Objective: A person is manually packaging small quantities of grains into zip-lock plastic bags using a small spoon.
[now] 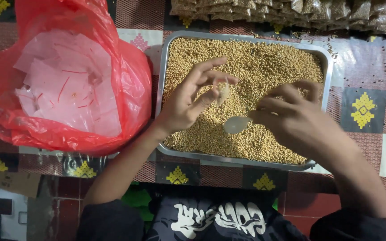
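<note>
A metal tray (166, 58) full of small tan seeds (255, 62) lies in front of me. Over the seeds, my left hand (188, 100) pinches a small clear plastic pouch (223, 91) between thumb and fingers; a few seeds show inside it. My right hand (298, 118) grips a pale plastic spoon (237, 124), whose bowl hovers just below the pouch, above the seeds.
A red plastic bag (126, 62) holding a stack of clear pouches (63, 89) sits left of the tray. Several filled seed packets (291, 11) are lined up beyond the tray. A patterned cloth (362, 109) covers the surface.
</note>
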